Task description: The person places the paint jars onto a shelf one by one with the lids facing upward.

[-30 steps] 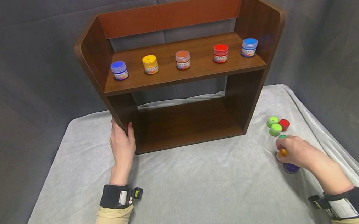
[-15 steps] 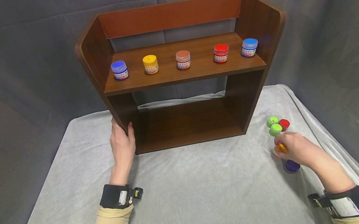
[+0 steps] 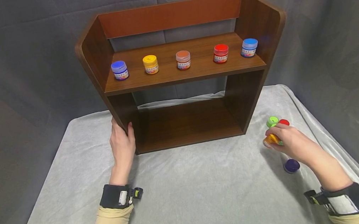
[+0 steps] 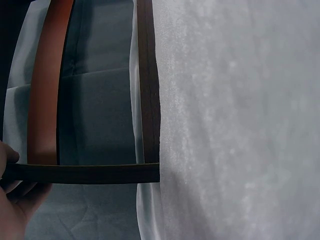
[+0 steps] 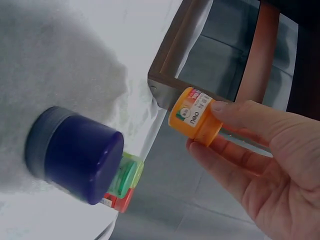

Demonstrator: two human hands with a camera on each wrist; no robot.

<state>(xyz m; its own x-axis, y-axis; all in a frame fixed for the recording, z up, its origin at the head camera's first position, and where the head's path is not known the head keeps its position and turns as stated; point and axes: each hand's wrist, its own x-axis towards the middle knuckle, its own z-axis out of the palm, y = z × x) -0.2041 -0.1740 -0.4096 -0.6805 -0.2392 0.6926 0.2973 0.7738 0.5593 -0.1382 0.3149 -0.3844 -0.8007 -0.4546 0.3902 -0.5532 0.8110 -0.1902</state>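
Observation:
My left hand point(image 3: 122, 142) grips the left side panel of a dark brown two-tier wooden shelf point(image 3: 183, 122), thumb on the inner side. My right hand point(image 3: 292, 143) pinches an orange paint jar point(image 5: 192, 115) between thumb and fingers, to the right of the shelf. In the right wrist view the jar is tilted, its white label showing. Below the hand a dark purple jar point(image 3: 291, 166) stands on the cloth. Just beyond the fingers are a light green jar point(image 3: 272, 121) and a red-lidded jar point(image 3: 284, 122); other green jars are mostly hidden by the hand.
Along the upper board stand a violet-blue jar point(image 3: 119, 70), a yellow jar point(image 3: 150, 64), a brownish-orange jar point(image 3: 183, 60), a red jar point(image 3: 220, 53) and a blue jar point(image 3: 249, 47). Pale grey cloth point(image 3: 199, 188) covers the table, with dark grey curtains point(image 3: 18, 69) around it.
My right hand has moved the orange jar away from beside the purple jar, forward and slightly left toward the shelf. The left hand has stayed on the side panel.

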